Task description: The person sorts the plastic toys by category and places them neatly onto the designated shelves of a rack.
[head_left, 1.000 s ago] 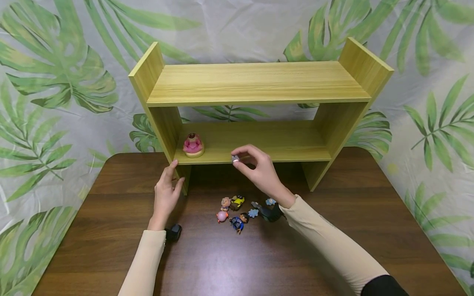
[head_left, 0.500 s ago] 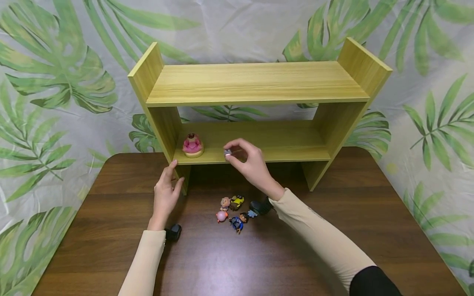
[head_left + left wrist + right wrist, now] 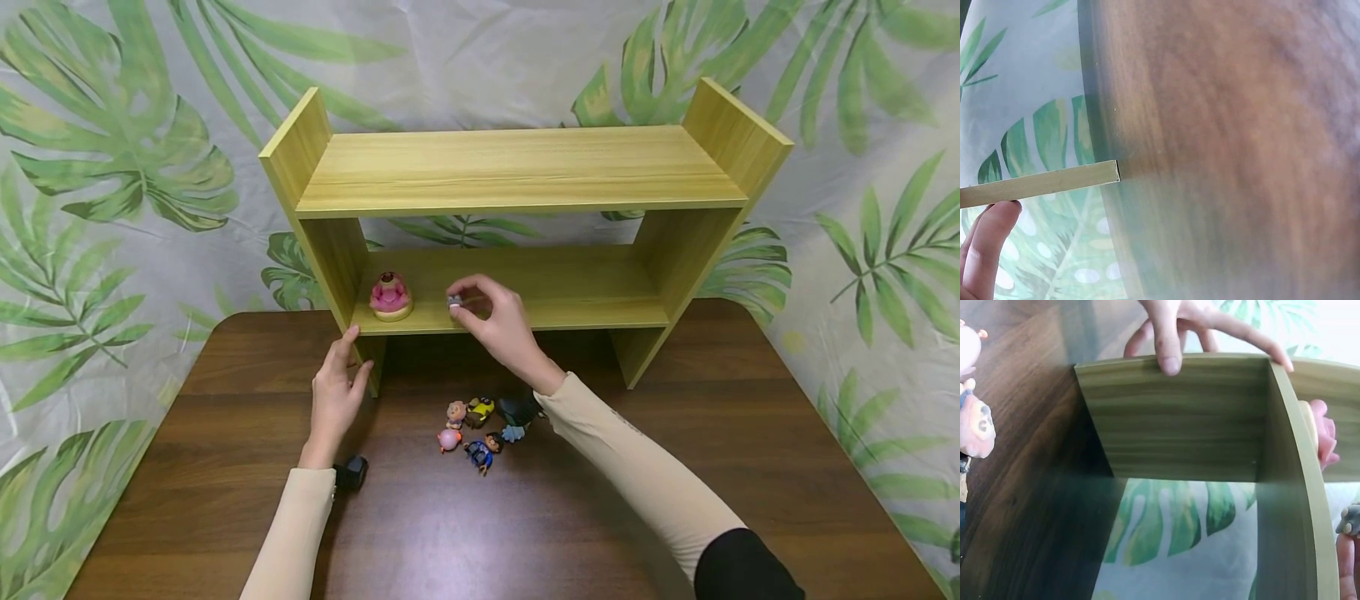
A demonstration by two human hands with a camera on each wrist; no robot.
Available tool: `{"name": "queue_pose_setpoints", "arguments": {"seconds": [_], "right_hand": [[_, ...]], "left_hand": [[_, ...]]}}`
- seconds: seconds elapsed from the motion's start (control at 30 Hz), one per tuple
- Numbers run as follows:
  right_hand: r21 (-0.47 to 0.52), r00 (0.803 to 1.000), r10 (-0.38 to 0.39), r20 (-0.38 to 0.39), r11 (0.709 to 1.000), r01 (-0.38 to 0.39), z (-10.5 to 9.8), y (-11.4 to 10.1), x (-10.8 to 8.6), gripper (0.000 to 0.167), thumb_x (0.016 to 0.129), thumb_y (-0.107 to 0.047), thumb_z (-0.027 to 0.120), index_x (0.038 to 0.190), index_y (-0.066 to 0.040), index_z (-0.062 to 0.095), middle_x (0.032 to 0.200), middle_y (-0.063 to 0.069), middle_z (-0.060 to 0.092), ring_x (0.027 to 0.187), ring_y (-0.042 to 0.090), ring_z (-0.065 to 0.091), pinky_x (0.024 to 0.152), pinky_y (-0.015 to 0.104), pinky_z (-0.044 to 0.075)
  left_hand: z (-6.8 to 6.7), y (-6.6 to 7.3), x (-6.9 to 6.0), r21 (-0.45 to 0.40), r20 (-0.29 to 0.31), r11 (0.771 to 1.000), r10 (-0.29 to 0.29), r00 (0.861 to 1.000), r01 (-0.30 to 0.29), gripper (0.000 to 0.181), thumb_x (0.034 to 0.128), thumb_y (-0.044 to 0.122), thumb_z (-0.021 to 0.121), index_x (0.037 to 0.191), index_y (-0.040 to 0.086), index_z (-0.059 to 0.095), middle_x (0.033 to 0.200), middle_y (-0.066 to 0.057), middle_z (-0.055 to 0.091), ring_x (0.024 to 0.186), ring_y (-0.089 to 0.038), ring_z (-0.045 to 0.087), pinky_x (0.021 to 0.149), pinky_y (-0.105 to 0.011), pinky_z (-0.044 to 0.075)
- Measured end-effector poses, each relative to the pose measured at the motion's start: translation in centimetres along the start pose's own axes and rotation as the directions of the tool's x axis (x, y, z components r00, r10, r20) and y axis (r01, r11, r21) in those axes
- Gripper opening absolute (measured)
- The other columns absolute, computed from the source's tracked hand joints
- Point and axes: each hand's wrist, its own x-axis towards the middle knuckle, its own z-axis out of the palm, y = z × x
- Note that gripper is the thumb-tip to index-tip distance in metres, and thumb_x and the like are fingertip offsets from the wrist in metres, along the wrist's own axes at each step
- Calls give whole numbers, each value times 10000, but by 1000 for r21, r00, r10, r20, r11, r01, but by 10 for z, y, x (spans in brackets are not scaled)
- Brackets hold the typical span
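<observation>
In the head view, a small grey figurine (image 3: 453, 301) is pinched between the thumb and index finger of the right hand (image 3: 501, 321). It is held at the middle shelf (image 3: 585, 310) of a wooden shelf unit (image 3: 525, 171), near the front edge and to the right of a pink figurine (image 3: 390, 297); whether the board is touched by it cannot be told. The pink figurine, with a pale round base, is stood upright near the shelf's left end.

The left hand (image 3: 337, 392) is rested against the front edge of the left side panel, its fingers loosely spread and nearly straight. In the right wrist view, its thumb (image 3: 1170, 361) is laid over the panel's inner face, and its index fingertip is placed at the corner with the middle shelf.

On the dark wooden worktop (image 3: 525, 533), in front of the unit, a loose cluster is formed by a peach-coloured figure (image 3: 456, 413), a yellow-and-brown figure (image 3: 480, 411), a round pink toy (image 3: 448, 439), a blue-clad figure (image 3: 479, 454) and a light-blue piece (image 3: 513, 433). The background is filled by a leaf-printed cloth (image 3: 480, 75).
</observation>
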Motion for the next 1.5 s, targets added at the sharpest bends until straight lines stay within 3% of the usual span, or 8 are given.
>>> {"name": "queue_pose_setpoints", "arguments": {"seconds": [1.17,1.5], "right_hand": [[-172,997,54,61,984,-43,11,2,13,157,900,1,624,1056,9,617,990,117,647,923,209,635,802,235,494],[-149,996,53,65,988,-43,9,2,13,192,885,16,638,1074,5,604,991,112,640,928,200,626,803,233,491]], "left_hand": [[0,1,-1,-1,-4,1000,6,1000,-6,787,803,-123,686,1422,245,370,1016,-170,557,745,-295,545,497,-416,469],[1,0,0,2,-14,1000,4,1000,-4,772,802,-123,683,1412,240,382,972,-157,547,734,-282,532,492,-418,464]]}}
